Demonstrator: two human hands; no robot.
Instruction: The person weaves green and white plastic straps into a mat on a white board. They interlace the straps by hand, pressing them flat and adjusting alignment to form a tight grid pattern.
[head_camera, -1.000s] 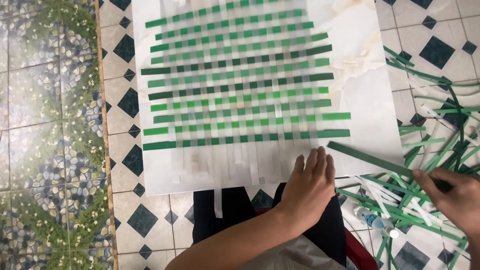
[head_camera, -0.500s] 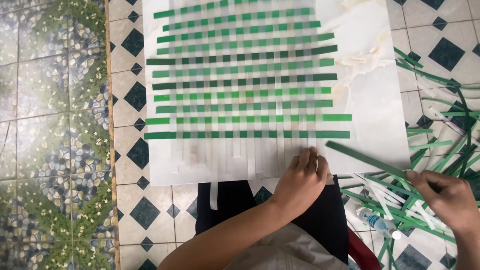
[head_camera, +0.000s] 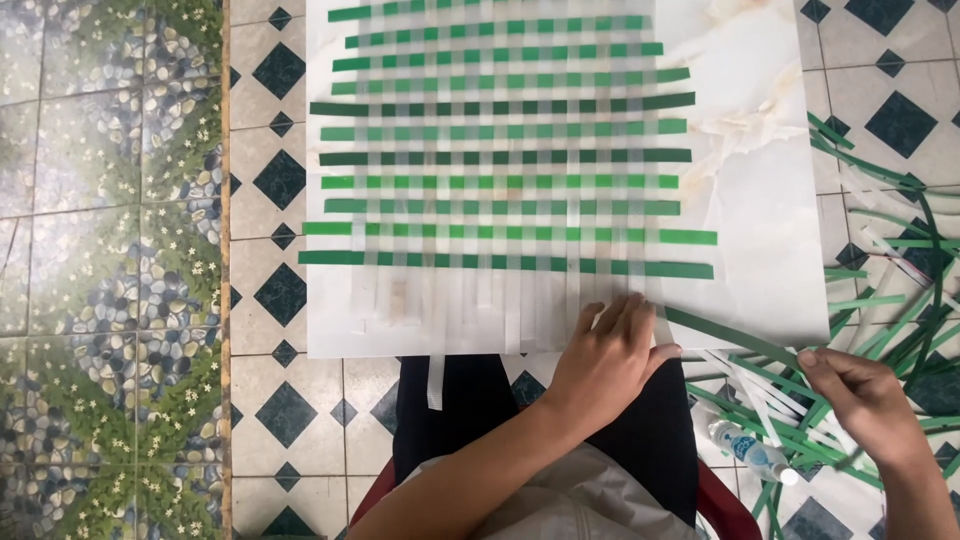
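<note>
left hand (head_camera: 610, 355) is flat, fingers spread, pressing on the near right corner of the white board (head_camera: 760, 190), right on the loose white strips (head_camera: 500, 310) hanging below the weave (head_camera: 510, 150). it isn't gripping anything, just pinning. right hand (head_camera: 865, 400) is pinched on the near end of a dark green strip (head_camera: 735, 338), which runs slanted from that hand up to the left hand's fingertips at the board edge, so it sits just below the last woven row, not threaded in.

what could go wrong imo: the white strips are only held where the palm sits. the ones further left are free, so if the green strip drags sideways it could bunch them up or skip the over/under order. the strip is also thin and held at one end only, so it could kink or twist. and the board hangs over the person's lap (head_camera: 480, 400), so a lean on that corner might tip it and shift the rows.

other stuff around: a messy pile of green strips (head_camera: 900, 300) on the tiled floor (head_camera: 280, 400) at right, right under the right hand, easy to snag. a small clear bottle (head_camera: 752, 452) lies in the pile near the knee. one white strip dangles off the near edge over the lap.
</note>
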